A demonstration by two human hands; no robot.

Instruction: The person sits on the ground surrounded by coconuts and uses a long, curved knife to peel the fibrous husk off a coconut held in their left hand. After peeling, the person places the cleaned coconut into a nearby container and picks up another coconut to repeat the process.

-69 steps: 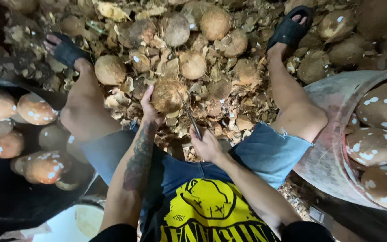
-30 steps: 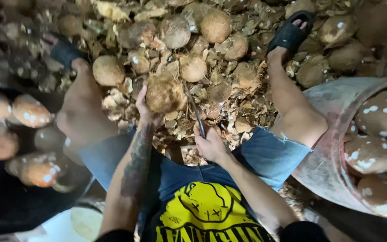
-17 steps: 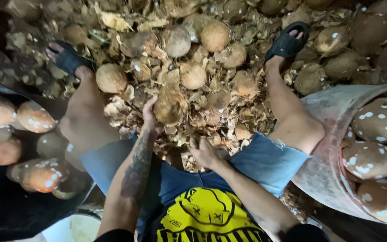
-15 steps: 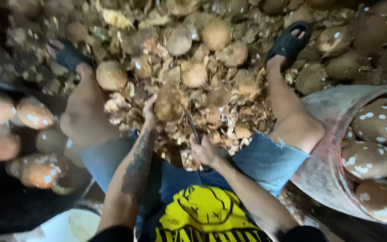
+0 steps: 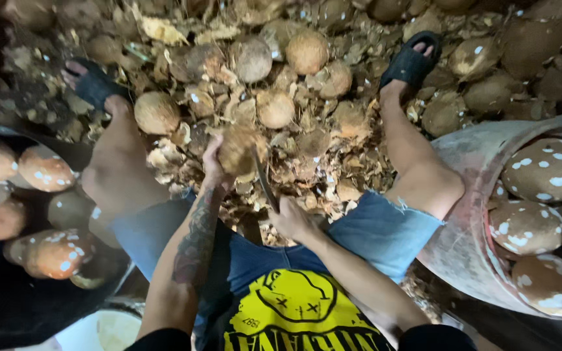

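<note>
Head view: the left hand (image 5: 213,166) is wrapped around a husked coconut (image 5: 239,149), its grip clamped on the nut's near-left side, holding it up just above the heap of husk scraps (image 5: 307,146) between the person's spread legs. The right hand (image 5: 292,218), nearer the body than that coconut and a little to its right, has its grip closed on the handle of a knife (image 5: 265,182); the dark blade slants up and away from the hand, and its tip meets the coconut's right flank — blurred there, so the exact contact is hard to read.

Beyond the held coconut lie more brown coconuts on the scraps: one (image 5: 156,112) up and to its left beside the left shin, one (image 5: 276,108) just past it, and two paler ones (image 5: 307,52) (image 5: 253,60) farther off. The feet in black sandals (image 5: 411,62) (image 5: 95,84) sit far out to either side of it.

Well right of the held coconut, past the right knee, a grey tub (image 5: 469,214) holds peeled coconuts (image 5: 544,170) — tan, flecked with white. Well to its left, past the left thigh, orange-tinted peeled coconuts (image 5: 47,168) lie in a dark container (image 5: 8,305).
</note>
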